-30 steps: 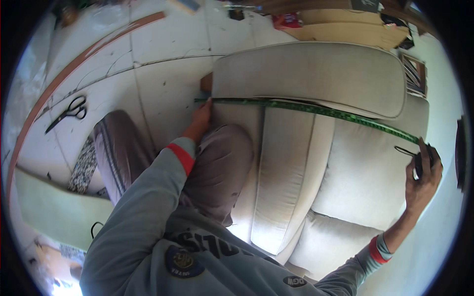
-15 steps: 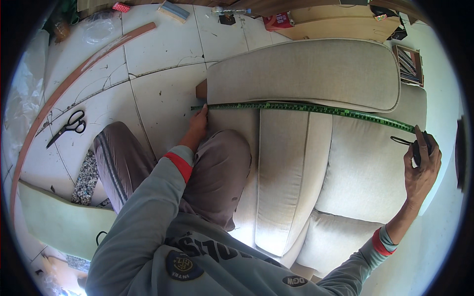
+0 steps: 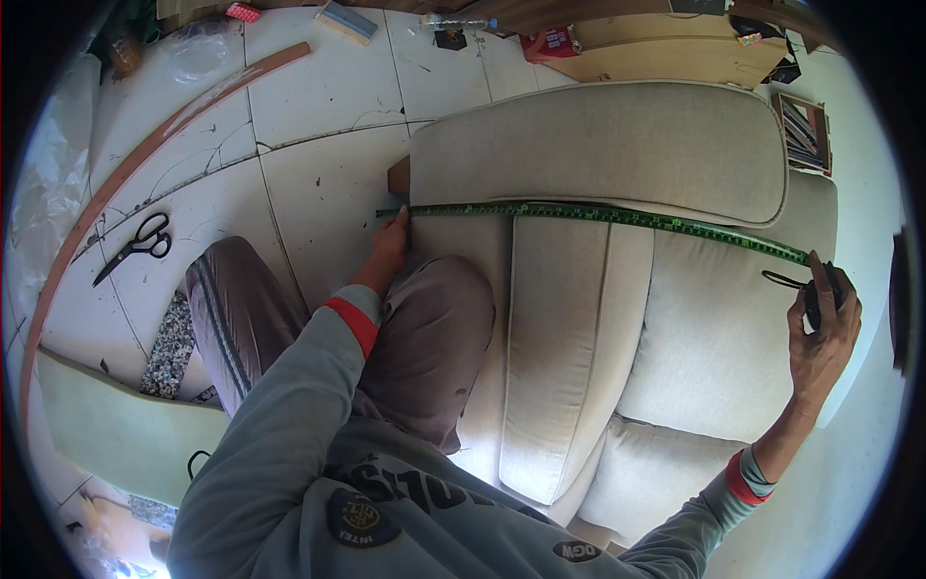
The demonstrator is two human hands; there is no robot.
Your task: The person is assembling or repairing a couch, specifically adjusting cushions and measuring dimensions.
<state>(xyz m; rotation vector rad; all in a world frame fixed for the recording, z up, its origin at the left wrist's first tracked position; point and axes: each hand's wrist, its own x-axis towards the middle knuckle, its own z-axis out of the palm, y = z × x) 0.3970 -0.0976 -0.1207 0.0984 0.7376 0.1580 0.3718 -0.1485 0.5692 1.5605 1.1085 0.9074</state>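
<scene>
A green tape measure (image 3: 579,211) is drawn out across a beige sofa, along the lower edge of its long padded armrest (image 3: 598,145). My left hand (image 3: 390,243) pinches the blade near its free end, at the sofa's front edge by a brown wooden foot (image 3: 398,176). At the far right, my right hand (image 3: 826,328) is wrapped around the black tape case (image 3: 820,297), with one finger up at the blade. A black strap loop (image 3: 781,279) hangs from the case. Below the blade lie a seat cushion (image 3: 550,357) and a back cushion (image 3: 728,328).
Black scissors (image 3: 145,247) lie on the white tiled floor, left of my knees. A long brown strip (image 3: 125,174) curves past them. A pale green foam sheet (image 3: 116,425) is at lower left. A plastic bottle (image 3: 458,22) and a blue-grey block (image 3: 345,21) lie at the back.
The view has shifted very slightly. Both hands and the stretched tape stay essentially where they were on the sofa.
</scene>
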